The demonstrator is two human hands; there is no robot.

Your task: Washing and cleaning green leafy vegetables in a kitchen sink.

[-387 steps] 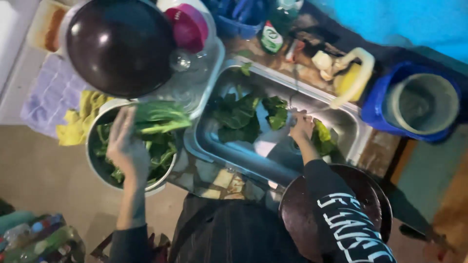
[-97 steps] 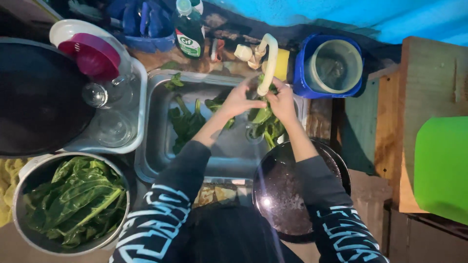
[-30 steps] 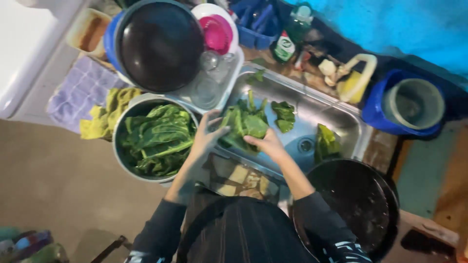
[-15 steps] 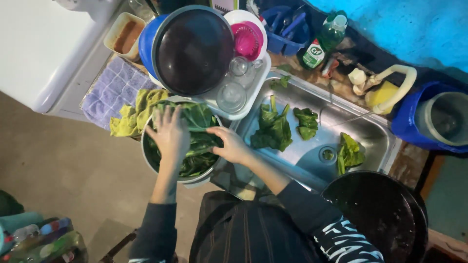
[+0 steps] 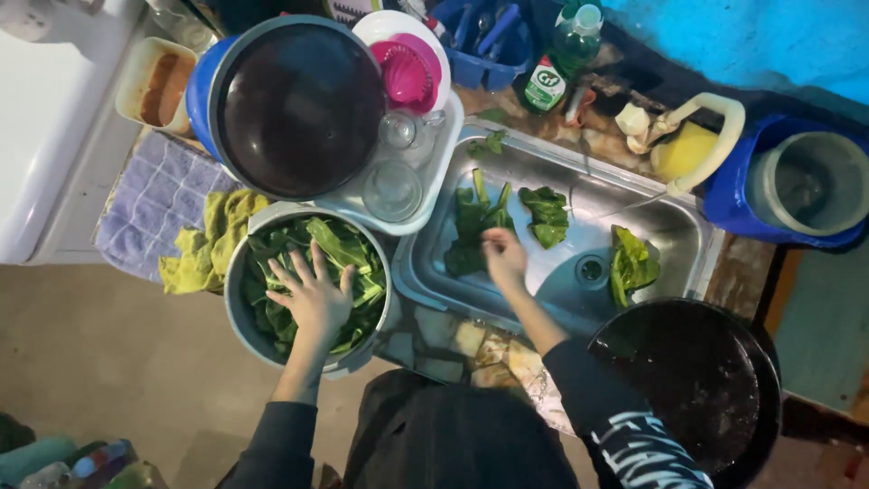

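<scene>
Green leaves fill the metal pot (image 5: 237,308) at the sink's left edge, and the left hand (image 5: 312,294) lies on them with its grip spread flat. The right hand (image 5: 503,257) reaches into the steel sink (image 5: 665,226), fingers closing on a bunch of wet leaves (image 5: 475,226), though whether they pinch it I cannot tell. The step in hand looks like moving rinsed greens to the pot; next calls for a firm pinch and a lift leftward.

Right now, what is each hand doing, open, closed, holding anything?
Left hand: open, fingers spread, pressing flat on the leafy greens in the metal pot.
Right hand: over the sink, at the wet leaves; grip cannot be told.
</scene>
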